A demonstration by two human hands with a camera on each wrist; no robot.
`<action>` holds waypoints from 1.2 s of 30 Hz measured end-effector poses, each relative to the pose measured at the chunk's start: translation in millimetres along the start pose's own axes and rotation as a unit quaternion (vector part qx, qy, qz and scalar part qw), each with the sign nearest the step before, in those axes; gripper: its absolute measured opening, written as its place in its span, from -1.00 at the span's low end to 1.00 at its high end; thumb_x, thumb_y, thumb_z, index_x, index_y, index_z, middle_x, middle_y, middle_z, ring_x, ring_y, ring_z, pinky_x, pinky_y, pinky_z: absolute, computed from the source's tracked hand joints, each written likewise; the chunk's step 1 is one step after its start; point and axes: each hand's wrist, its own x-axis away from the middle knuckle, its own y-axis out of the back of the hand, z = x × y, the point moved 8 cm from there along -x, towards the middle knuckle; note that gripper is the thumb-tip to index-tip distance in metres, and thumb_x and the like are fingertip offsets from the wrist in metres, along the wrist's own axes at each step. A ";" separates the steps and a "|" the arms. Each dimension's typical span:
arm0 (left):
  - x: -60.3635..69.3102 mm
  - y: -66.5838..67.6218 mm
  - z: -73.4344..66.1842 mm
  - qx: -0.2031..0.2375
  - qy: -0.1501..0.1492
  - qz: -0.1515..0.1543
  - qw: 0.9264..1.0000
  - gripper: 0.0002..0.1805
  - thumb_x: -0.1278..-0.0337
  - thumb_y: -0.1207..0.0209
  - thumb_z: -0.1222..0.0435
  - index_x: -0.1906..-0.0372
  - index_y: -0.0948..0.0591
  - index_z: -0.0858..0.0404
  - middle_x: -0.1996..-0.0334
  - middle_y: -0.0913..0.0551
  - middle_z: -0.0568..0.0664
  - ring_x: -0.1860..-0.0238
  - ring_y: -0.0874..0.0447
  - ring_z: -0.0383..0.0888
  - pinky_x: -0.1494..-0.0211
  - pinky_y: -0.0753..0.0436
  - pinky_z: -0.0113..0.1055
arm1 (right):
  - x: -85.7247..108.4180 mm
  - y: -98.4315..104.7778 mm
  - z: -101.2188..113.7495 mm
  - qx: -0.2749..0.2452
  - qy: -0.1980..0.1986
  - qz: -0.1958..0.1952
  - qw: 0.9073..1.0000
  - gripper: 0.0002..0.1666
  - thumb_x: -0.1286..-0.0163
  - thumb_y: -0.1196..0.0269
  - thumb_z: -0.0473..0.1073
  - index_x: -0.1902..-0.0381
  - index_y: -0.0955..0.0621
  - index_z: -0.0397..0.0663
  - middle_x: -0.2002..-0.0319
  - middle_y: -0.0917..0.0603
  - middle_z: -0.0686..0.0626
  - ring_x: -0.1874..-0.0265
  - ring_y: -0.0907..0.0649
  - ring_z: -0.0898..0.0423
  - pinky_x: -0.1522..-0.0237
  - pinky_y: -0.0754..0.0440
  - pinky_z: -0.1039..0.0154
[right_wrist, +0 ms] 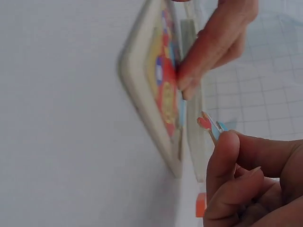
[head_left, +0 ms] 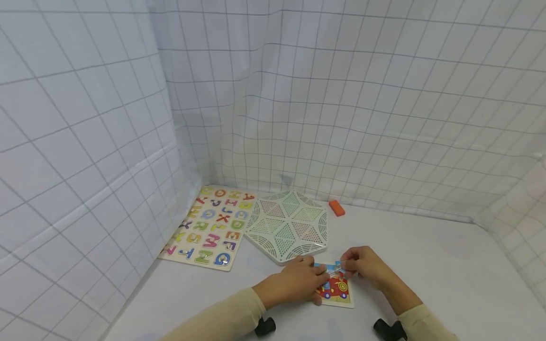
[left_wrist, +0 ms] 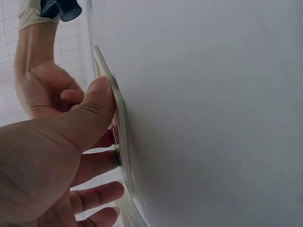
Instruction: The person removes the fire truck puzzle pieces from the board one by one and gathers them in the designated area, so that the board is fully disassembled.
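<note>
Pinching a small red-and-blue puzzle pc [right_wrist: 204, 124] btwn thumb and fingers of the R hand [head_left: 371, 267], held by the upper R corner of the picture board [head_left: 341, 305] and apart from its face in the R wrist view. Resting the L hand [head_left: 298, 282] on the L part of the board, fingers loosely extended w/ tips on the face, thumb by the rim; apparently steadying rather than clutching. Lying flat on the desk [head_left: 435, 270], btwn both hands.

Judging progress: prob. well along, maybe near the end. Showing the red vehicle [head_left: 337, 288] mostly made up in the lower R area, w/ colour reaching up twd the top edge. Can't tell re: the L portion, being covered by fingers. Leaving at least one pc to seat, i.e. the one in the R hand, prob. for the upper R area; can't make out the exact gap, being hidden by fingertips. Seeing no other loose pcs nearby.

Lying behind, apart from the work: the hexagonal board [head_left: 285, 222], the alphabet board [head_left: 213, 266] w/ its rows of letters at far L, plus an orange block [head_left: 337, 208] farther back. Apparently untouched at this pt, all three.
</note>
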 end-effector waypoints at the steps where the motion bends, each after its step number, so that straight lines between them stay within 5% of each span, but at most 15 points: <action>1: -0.4 0.0 -0.4 -0.001 0.001 0.002 1.000 -0.23 -0.20 -0.08 -0.38 -0.47 -0.41 -0.19 -0.45 -0.40 -0.32 -0.22 -0.42 -0.16 -0.32 -0.45 -0.19 | 1.4 4.1 2.7 0.001 0.001 -0.007 1.000 -0.82 -0.38 -0.30 -0.27 0.17 -0.64 -0.32 0.45 -0.61 -0.05 0.49 -0.55 0.07 0.53 -0.39 0.27; 7: -1.5 -2.0 -0.3 0.010 0.010 0.009 1.000 -0.23 -0.19 -0.10 -0.37 -0.47 -0.41 -0.21 -0.46 -0.38 -0.33 -0.23 -0.42 -0.15 -0.31 -0.44 -0.20 | 7.9 31.9 7.1 0.004 -0.010 -0.043 0.999 -0.80 -0.41 -0.30 -0.21 0.12 -0.66 -0.26 0.37 -0.61 -0.08 0.44 -0.51 0.05 0.53 -0.38 0.29; 16: 1.8 -2.4 0.0 0.012 0.012 0.010 1.000 -0.24 -0.21 -0.10 -0.36 -0.48 -0.40 -0.21 -0.47 -0.37 -0.33 -0.27 -0.40 -0.13 -0.33 -0.43 -0.17 | 1.9 71.5 -17.5 0.010 -0.023 -0.054 0.998 -0.74 -0.46 -0.26 -0.20 0.03 -0.63 -0.29 0.36 -0.55 -0.05 0.51 -0.43 0.12 0.61 -0.29 0.34; 36: 4.1 -4.0 1.7 0.042 0.004 0.010 0.999 -0.24 -0.27 -0.07 -0.33 -0.52 -0.35 -0.19 -0.49 -0.35 -0.32 -0.24 -0.40 -0.14 -0.36 -0.43 -0.11 | 47.6 134.6 -77.4 0.066 -0.024 0.022 0.997 -0.67 -0.51 -0.23 -0.14 0.00 -0.63 -0.36 0.44 -0.50 0.04 0.59 -0.39 0.22 0.58 -0.32 0.39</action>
